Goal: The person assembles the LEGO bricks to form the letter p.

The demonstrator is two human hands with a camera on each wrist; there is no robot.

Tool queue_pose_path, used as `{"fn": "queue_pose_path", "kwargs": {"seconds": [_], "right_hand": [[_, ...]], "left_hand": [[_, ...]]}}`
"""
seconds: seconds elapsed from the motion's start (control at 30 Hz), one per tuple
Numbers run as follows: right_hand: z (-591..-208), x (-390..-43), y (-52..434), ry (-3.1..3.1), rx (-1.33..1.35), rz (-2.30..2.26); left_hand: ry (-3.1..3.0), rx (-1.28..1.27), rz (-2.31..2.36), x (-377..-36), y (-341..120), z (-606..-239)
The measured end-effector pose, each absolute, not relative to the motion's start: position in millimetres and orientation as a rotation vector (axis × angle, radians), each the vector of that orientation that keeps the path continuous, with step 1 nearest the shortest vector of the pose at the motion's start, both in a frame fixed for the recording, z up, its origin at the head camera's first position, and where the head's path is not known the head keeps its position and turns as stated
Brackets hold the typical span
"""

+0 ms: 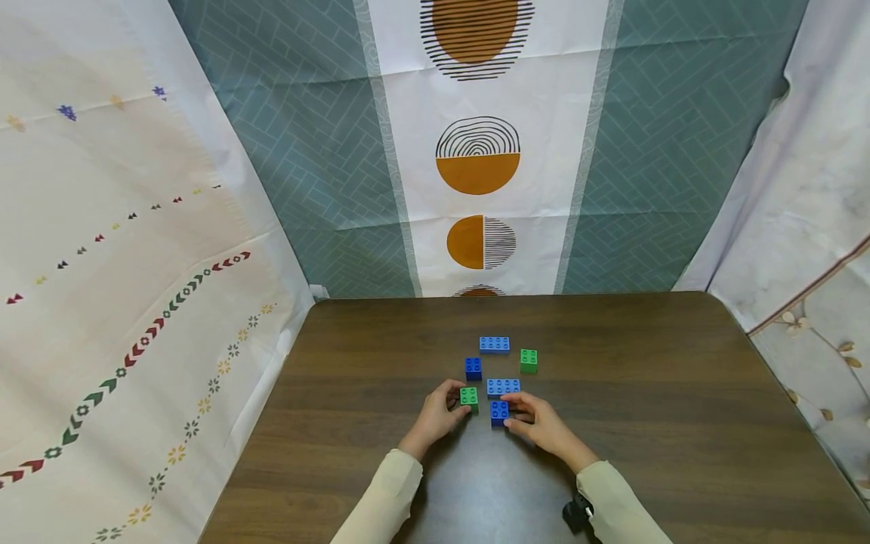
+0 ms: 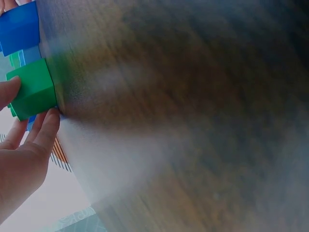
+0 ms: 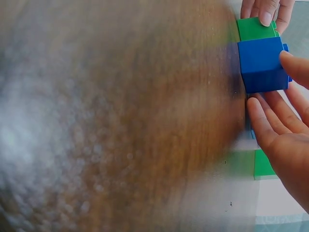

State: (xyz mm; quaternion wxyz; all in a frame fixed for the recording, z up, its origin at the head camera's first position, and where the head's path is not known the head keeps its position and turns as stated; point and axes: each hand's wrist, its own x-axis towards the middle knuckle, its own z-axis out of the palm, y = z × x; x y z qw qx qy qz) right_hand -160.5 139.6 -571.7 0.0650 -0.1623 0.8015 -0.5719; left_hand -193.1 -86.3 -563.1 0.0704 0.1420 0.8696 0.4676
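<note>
We see a dark wooden table point(image 1: 680, 423) filling the near half of the head view, with patterned cloth hangings point(image 1: 476, 151) behind it and to both sides. Near the middle of the table lies a small cluster of building bricks. Farthest is a long light-blue brick point(image 1: 494, 344), with a green brick point(image 1: 529, 360) just to its right and a dark-blue brick point(image 1: 473, 368) nearer and to the left. A second long light-blue brick point(image 1: 503, 387) sits nearer still, in the middle of the group.

At the near edge of the cluster, our left hand point(image 1: 435, 418) pinches a small green brick point(image 1: 468, 397) between thumb and fingers; the left wrist view shows the thumb on one face and fingers along the other. Our right hand point(image 1: 540, 425) grips a small blue brick point(image 1: 499, 412) the same way, fingers closed round its sides. Both bricks rest on the table, near each other but apart, the blue one just in front of the second long brick.
</note>
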Motion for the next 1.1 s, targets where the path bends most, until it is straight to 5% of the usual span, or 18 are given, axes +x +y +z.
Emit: {"fn": "queue_pose_path", "kwargs": {"seconds": [1.1], "right_hand": [[-575, -160, 140, 2.395, -0.499, -1.761]], "left_hand": [[2.503, 0.648, 1.709, -180, -74, -534]]}}
